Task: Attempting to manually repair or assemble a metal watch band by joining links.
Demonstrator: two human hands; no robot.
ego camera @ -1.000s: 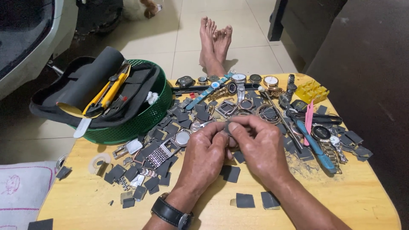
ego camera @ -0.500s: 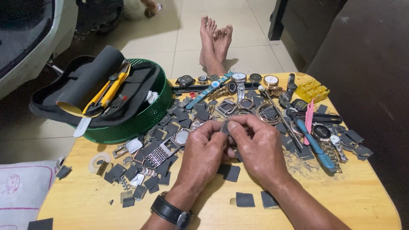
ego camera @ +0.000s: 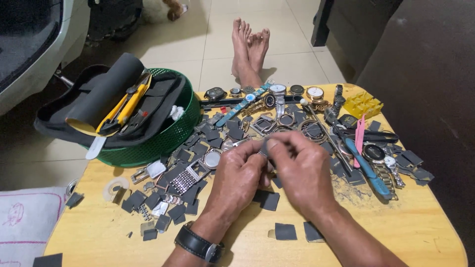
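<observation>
Green basket [ego camera: 163, 141] far left of the left hand, loaded with a black tool pouch [ego camera: 148, 106] and yellow-handled pliers [ego camera: 123, 109]. Nearer, just left of that hand, scattered dark grey square pads [ego camera: 148, 200], a metal-mesh watch band [ego camera: 185, 178] and a round watch case [ego camera: 213, 158]. Left hand [ego camera: 237, 180], black wristwatch [ego camera: 198, 244] on its wrist, fingers curled and pinching a small metal part [ego camera: 263, 153] together with the right hand [ego camera: 302, 173], fingertips of both meeting over the middle of the wooden surface [ego camera: 410, 232]; exact kind of part too small to tell. Beyond the hands, a row of watches [ego camera: 277, 91]. Right of the right hand, a blue-handled tool [ego camera: 368, 170], pink tweezers [ego camera: 359, 136] and a yellow plastic block [ego camera: 362, 104].
</observation>
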